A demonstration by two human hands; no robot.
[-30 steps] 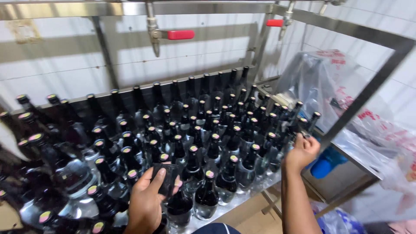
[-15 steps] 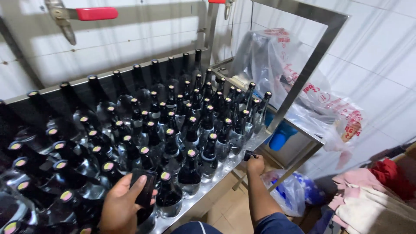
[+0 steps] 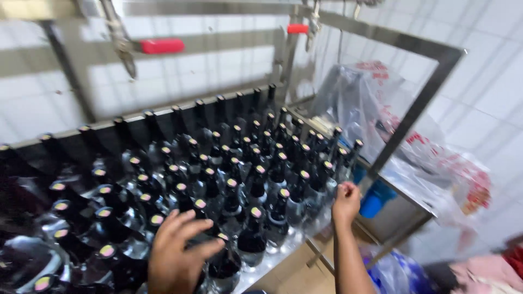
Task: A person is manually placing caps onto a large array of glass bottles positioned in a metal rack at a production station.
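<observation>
Several dark glass bottles (image 3: 234,179) with capped necks stand packed together on a steel table (image 3: 283,249). My left hand (image 3: 177,253) rests spread over the tops of the front bottles, fingers apart, touching a bottle neck (image 3: 226,256). My right hand (image 3: 346,202) reaches to the right end of the group, fingers curled against the outermost bottle (image 3: 321,190); whether it grips that bottle is unclear.
A steel frame (image 3: 414,109) rises around the table, with two red-handled levers (image 3: 160,46) overhead. A clear plastic bag with red print (image 3: 414,141) hangs at the right, above a blue container (image 3: 376,198). White tiled walls stand behind.
The view swung back left and up. My right hand rose from the table's front edge to the rightmost bottles. My left hand opened wider over the front bottles.
</observation>
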